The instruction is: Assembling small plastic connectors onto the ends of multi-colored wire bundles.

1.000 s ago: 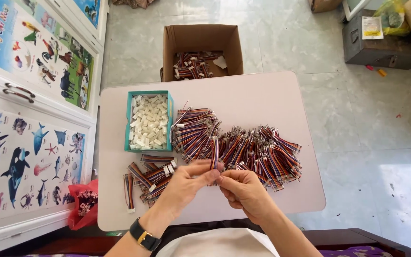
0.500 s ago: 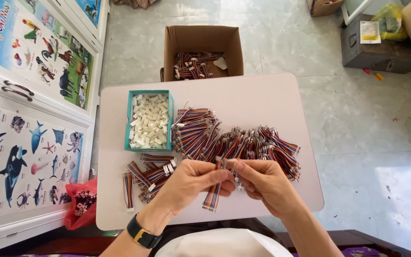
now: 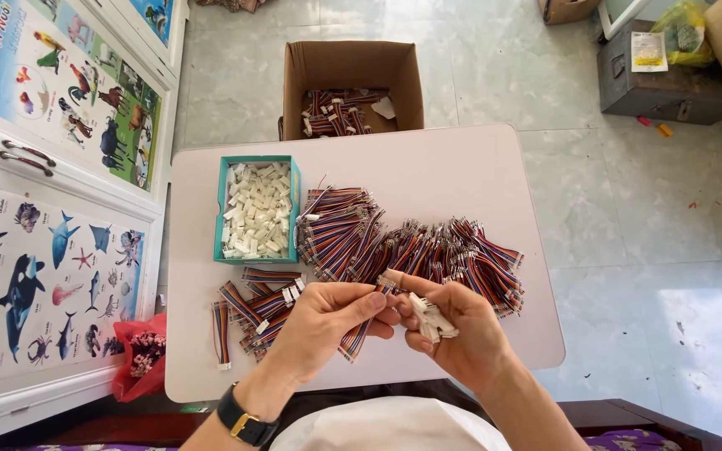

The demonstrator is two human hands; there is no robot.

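My left hand [image 3: 323,321] pinches a short flat multicoloured ribbon cable [image 3: 356,338] that hangs down below my fingers. My right hand [image 3: 453,326] meets it at the cable's top end and cups several small white plastic connectors [image 3: 432,317] in its palm. Both hands hover over the near edge of a small white table [image 3: 453,179]. Behind them lies a big heap of loose ribbon cables [image 3: 428,250]. A smaller pile of cables with white connectors on their ends [image 3: 256,305] lies by my left hand.
A teal tray of white connectors [image 3: 257,209] sits on the table's left. A cardboard box [image 3: 353,67] with more cables stands on the tiled floor beyond. Cabinet doors with animal posters [image 3: 43,209] line the left; a red bag [image 3: 139,355] lies below. A grey crate [image 3: 670,79] stands far right.
My hands lifted one cable off the heap and drew it towards me. My right hand has turned palm-up, showing the connectors it holds.
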